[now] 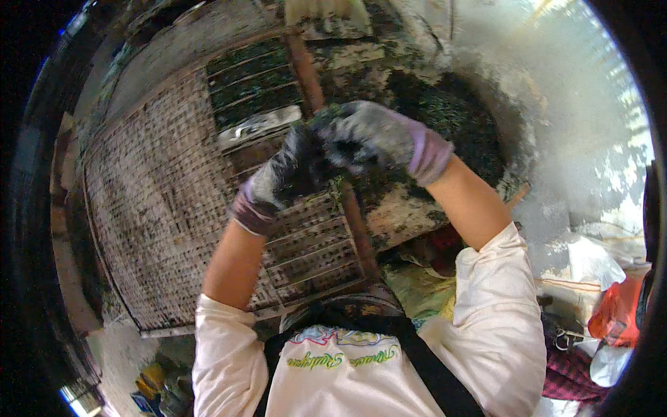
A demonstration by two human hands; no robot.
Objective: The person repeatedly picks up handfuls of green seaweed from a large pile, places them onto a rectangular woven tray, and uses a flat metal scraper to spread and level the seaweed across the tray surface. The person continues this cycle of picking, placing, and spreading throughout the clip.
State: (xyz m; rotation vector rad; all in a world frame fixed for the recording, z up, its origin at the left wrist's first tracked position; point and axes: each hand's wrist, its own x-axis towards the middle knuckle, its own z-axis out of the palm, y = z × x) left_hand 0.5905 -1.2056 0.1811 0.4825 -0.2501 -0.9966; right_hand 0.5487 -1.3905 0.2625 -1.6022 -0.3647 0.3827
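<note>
My left hand (pixel 276 169) and my right hand (pixel 372 133) both wear grey knit gloves with purple cuffs, blackened at the fingers. They meet in front of me, fingers curled around a dark green leafy clump (pixel 325 113). Green shreds (pixel 338 187) hang below the gloves. The clump is mostly hidden by the gloves, and motion blurs it. Beneath and to the left lies a large slatted lattice rack (pixel 156 198). Dark green matter (pixel 255 83) covers its far slatted section. On the rack, just beyond my left hand, rests a pale flat strip (pixel 260 126).
A heap of dark green matter (pixel 453 120) lies against the stained wall (pixel 563 94) on the right. A brown wooden bar (pixel 307 73) runs along the rack's right side. Sacks (pixel 422 286) lie below right, with a red plastic bag (pixel 617 313) farther right. Yellow items (pixel 151 380) sit bottom left.
</note>
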